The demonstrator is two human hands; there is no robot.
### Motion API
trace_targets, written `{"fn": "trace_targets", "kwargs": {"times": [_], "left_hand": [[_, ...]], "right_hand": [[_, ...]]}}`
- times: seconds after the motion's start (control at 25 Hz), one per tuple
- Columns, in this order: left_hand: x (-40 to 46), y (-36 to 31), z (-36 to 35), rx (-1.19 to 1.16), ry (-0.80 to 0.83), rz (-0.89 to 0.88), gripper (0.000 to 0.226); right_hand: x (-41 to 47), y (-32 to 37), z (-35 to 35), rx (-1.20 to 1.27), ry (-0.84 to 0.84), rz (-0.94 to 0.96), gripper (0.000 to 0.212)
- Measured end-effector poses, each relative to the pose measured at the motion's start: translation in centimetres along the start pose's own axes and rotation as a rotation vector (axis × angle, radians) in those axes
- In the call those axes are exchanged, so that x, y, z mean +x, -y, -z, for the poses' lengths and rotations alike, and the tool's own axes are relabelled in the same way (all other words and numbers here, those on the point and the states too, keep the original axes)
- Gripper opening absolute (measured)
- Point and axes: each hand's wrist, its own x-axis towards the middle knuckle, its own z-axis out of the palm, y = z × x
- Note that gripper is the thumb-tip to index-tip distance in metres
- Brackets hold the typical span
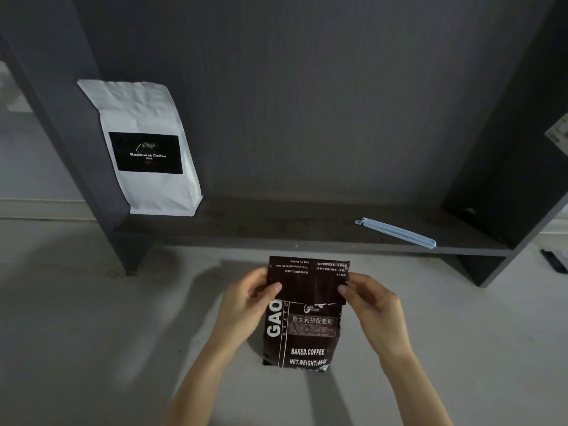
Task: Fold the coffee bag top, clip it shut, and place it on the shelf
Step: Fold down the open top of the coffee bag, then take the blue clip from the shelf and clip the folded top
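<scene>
Both hands, left (249, 298) and right (368, 298), are pinching the bag's (302, 336) top, folding it; next they'll be needing the clip (396, 232) lying on the shelf (276, 232) beyond the bag.

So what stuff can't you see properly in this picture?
- Dark coffee bag: its top flap is folded forward over the front, hiding the print beneath; all in the head view.
- Left hand and right hand: the fingers behind the bag are hidden by it.
- Small print on the flap: upside down, too tiny to read.
- Paper at the right edge: cut off by the frame.
- Blue clip: whether it is latched is too small to tell.
</scene>
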Motion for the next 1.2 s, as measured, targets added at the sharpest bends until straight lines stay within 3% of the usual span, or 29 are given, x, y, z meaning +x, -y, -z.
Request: {"fn": "trace_targets", "kwargs": {"times": [0.24, 0.44, 0.64, 0.84, 0.96, 1.2], "left_hand": [[1.0, 1.0, -1.3, -0.064, -0.155, 0.002, 0.025], [1.7, 1.5, -1.3, 0.005, -0.156, -0.009, 0.021], [2.0, 1.7, -1.0, -0.04, -0.112, 0.025, 0.022], [2.3, 1.3, -1.1, -0.016, -0.116, 0.03, 0.022], [2.5, 1.0, -1.2, -0.012, -0.118, 0.032, 0.024], [2.7, 0.8, -1.3, -0.077, -0.134, 0.073, 0.024]], "right_hand": [[0.6, -0.2, -0.1, -0.109, -0.093, 0.036, 0.019], [1.2, -0.5, -0.6, -0.119, -0.112, 0.019, 0.011], [1.7, 0.1, 1.4, -0.189, 0.151, 0.058, 0.027], [5.7, 0.7, 5.0, -0.559, -0.043, 0.168, 0.029], [8.8, 0.4, 6.5, -0.783, -0.068, 0.238, 0.036], [12.3, -1.0, 7.7, -1.072, -0.023, 0.089, 0.042]]}}
